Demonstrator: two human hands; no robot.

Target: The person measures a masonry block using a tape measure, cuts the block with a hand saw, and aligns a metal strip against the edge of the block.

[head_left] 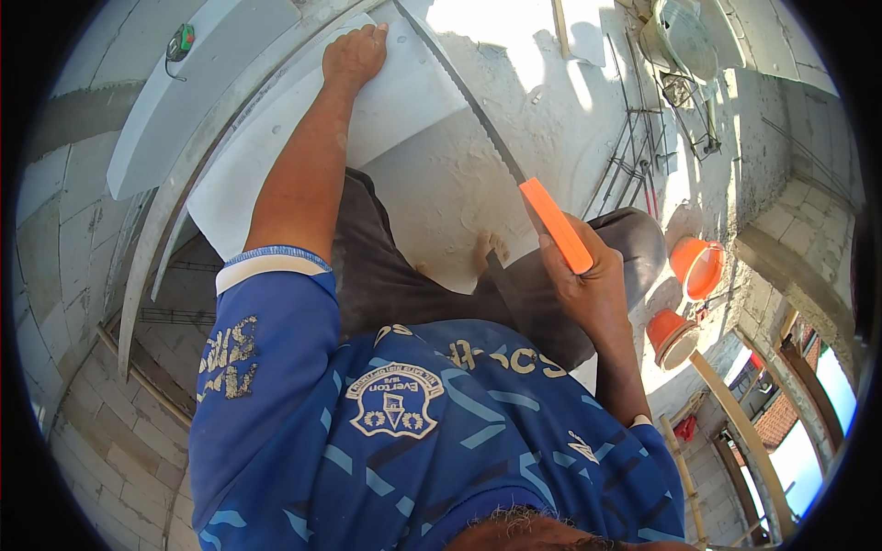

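My left hand [354,57] grips the far edge of a white block [413,101], my arm stretched forward along it. Just right of that hand, the long toothed blade of a handsaw [478,110] lies across the block's far corner and slants back toward me. My right hand [583,280] holds the saw's orange handle [560,220]. Another pale block [147,138] is at the upper left, with a small green tape measure [180,42] on it. My crossed legs are beneath my arms, on the dusty floor.
Steel rebar pieces [634,138] and a grey tub [680,41] are at the upper right. Two orange buckets [696,271] stand right of my knee, near wooden planks [744,436]. Unplastered block walls [83,211] surround me, with openings at the lower right.
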